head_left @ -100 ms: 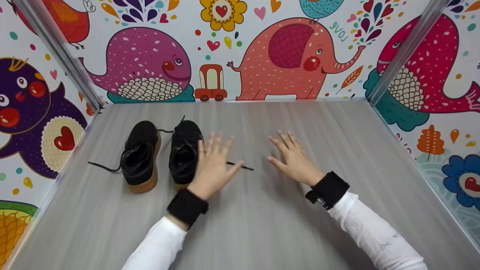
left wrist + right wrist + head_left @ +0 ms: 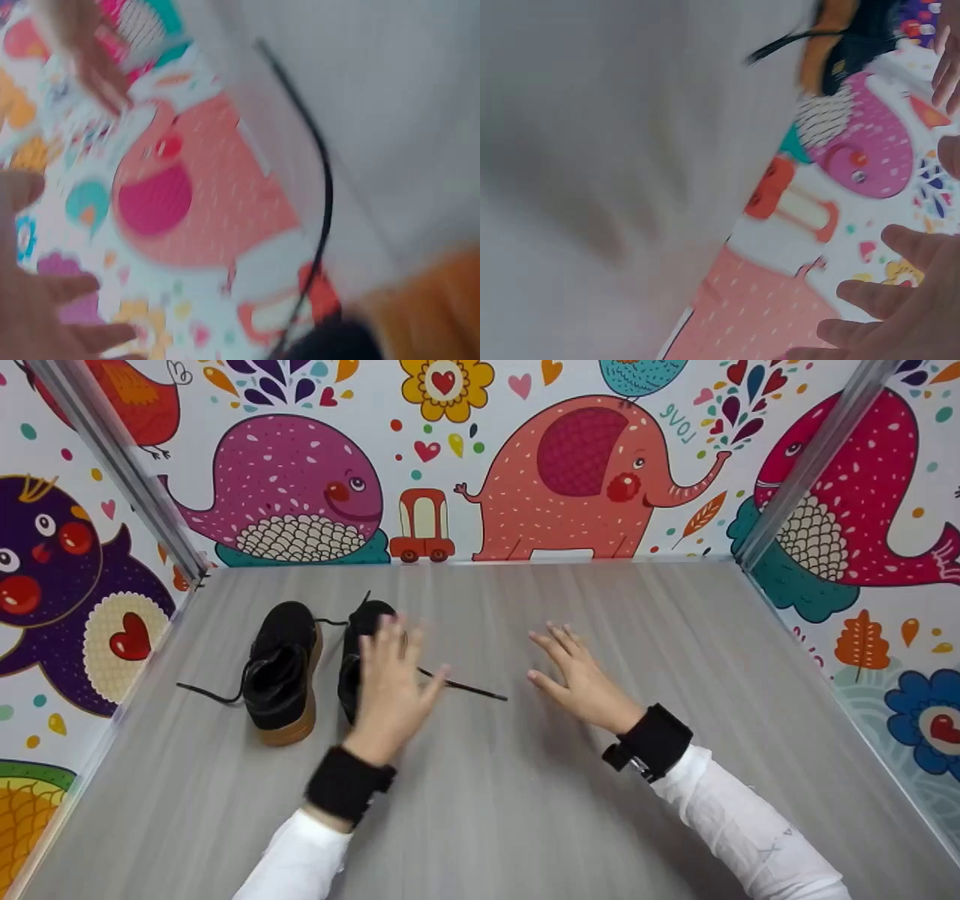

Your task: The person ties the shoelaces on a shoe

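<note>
Two black shoes with tan soles stand side by side at the left in the head view. My left hand (image 2: 394,690), fingers spread and blurred by motion, overlaps the right-hand shoe (image 2: 369,622) and hides much of it. From under that hand a black shoelace (image 2: 476,690) stretches right across the surface. The left-hand shoe (image 2: 279,675) has its laces loose, one trailing to the left. Over the middle right, my right hand (image 2: 592,686) hovers with straight fingers and nothing in it. In the left wrist view the shoelace (image 2: 327,180) curves past, apart from the left fingers (image 2: 75,289).
The grey wood-grain surface (image 2: 495,810) is bounded by a patterned back wall (image 2: 510,457) and two side walls with cartoon animals. Metal corner strips (image 2: 120,465) run up where the walls meet. Both wrists wear black bands (image 2: 345,786).
My left hand has shifted left, further over the right-hand shoe, uncovering more of the lace. The right hand has drifted slightly left. Both shoes stay where they were.
</note>
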### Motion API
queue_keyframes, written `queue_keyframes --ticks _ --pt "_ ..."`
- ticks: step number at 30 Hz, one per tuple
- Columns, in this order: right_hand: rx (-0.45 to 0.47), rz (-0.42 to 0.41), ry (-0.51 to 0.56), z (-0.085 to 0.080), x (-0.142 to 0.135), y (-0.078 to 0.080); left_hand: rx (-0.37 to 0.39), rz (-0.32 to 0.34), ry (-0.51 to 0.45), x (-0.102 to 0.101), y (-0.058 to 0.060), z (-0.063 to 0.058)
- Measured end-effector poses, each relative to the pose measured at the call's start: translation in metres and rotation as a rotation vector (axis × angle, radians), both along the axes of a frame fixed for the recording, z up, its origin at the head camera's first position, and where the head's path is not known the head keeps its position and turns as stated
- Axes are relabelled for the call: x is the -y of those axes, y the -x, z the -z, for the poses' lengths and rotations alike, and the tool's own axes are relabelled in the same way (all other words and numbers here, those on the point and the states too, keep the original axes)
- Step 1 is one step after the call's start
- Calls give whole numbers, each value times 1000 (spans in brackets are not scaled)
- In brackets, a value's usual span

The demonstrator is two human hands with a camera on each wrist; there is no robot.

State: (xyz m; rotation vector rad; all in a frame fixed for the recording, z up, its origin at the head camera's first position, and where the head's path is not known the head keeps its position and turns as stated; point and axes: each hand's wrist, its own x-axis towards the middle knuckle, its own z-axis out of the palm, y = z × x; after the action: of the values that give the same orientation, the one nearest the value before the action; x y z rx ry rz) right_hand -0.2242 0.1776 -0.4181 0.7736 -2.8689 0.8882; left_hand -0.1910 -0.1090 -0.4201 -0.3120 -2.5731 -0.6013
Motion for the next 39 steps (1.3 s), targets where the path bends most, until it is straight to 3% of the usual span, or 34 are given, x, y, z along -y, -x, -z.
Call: queue_keyframes --ticks 4,9,13,16,21,27,29,39 --pt "21 -50 95 -6 17 -6 -100 -137 -141 44 -9 0" --pt "41 -110 160 -8 37 -11 -34 -362 -266 98 -18 17" --pt "83 -134 202 -5 47 -14 -6 -444 -359 122 -22 32" --pt "113 -149 236 0 53 -15 11 -451 -454 128 -25 41" --pt "246 -175 324 8 62 -18 131 -464 -637 130 -27 49" --pt "684 -214 561 10 72 -28 260 -473 -731 132 -27 52" --pt "783 -227 632 9 75 -30 276 -474 -768 132 -26 52" --pt "852 -232 707 14 78 -32 207 -568 -1004 121 -20 61"
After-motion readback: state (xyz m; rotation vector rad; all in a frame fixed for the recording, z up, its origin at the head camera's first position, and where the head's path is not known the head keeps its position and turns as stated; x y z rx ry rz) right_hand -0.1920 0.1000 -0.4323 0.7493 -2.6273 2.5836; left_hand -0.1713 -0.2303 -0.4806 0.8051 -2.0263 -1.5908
